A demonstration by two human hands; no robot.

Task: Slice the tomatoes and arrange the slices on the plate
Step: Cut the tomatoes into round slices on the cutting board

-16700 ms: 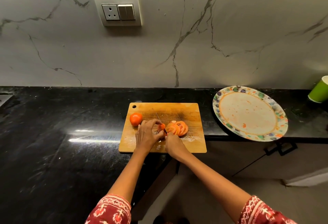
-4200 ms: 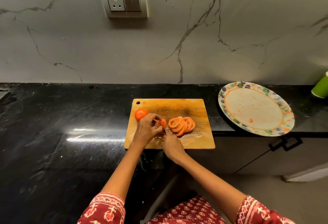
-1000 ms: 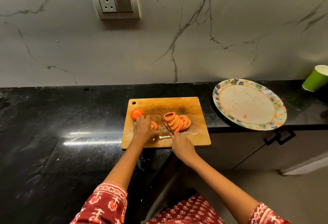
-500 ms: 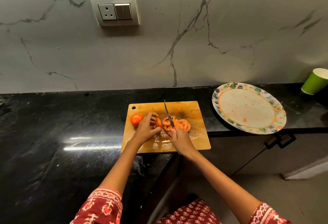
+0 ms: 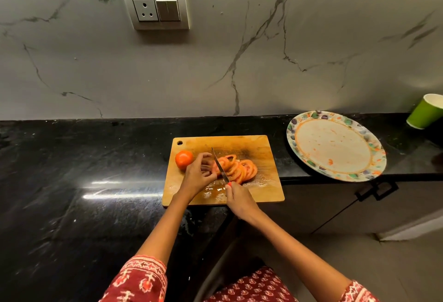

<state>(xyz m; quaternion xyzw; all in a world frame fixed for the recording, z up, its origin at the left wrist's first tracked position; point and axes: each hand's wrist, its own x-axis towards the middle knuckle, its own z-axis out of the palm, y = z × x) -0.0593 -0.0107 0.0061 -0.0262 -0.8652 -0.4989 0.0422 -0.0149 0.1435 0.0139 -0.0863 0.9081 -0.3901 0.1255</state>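
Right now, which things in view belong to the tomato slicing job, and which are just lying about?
In the job:
- cutting board
- whole tomato
- tomato slices, fanned on the board
- knife, in the right hand
- left hand, by the blade
- patterned plate, no slices on it yet

Lying about:
- green cup, far right
- wall socket and switch

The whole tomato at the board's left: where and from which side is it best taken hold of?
Probably from above, fingers round the whole tomato at its widest: it is round with no handle, the left hand is beside it on its right, and the knife lies beyond.
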